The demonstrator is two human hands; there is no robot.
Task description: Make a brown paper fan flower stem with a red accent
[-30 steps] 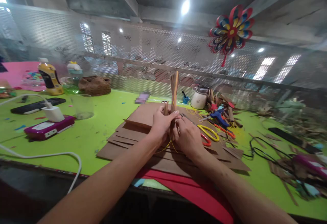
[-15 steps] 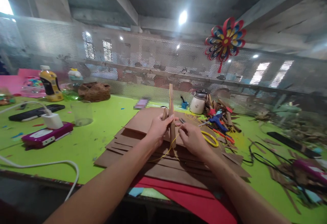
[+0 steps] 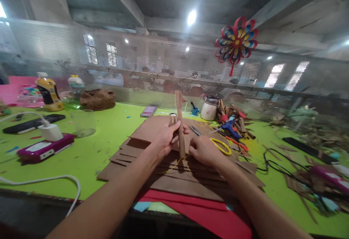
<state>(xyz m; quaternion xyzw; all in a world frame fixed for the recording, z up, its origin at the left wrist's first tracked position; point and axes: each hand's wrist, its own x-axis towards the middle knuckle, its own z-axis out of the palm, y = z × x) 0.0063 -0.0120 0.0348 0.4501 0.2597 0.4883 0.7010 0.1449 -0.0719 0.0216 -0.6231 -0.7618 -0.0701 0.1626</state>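
Note:
A long folded strip of brown paper [image 3: 180,133] stands upright, gripped between the thumb and fingers of my left hand [image 3: 167,137]. Small brown paper folds also show beside that thumb. Yellow thread [image 3: 176,166] trails from the strip's lower end over the stacked brown paper sheets [image 3: 147,131], and more thread loops at its top. My right hand [image 3: 204,151] is closed just right of the strip's lower part; what its fingers hold, if anything, is hidden. Scissors with yellow handles [image 3: 224,152] lie behind it, their blades pointing left.
Red sheets [image 3: 215,215] lie under the brown stack at the front edge. To the right are a blue glue gun [image 3: 231,129], a white jar [image 3: 209,108], black cable [image 3: 275,166] and paper scraps. Leftward stand a clear cup [image 3: 84,124], a purple power bank [image 3: 46,148] and a yellow bottle [image 3: 49,92].
The strip has turned in my left hand, so its broad folded side and top loops show. My right hand has lowered slightly and curled tighter. The whole view has shifted a little.

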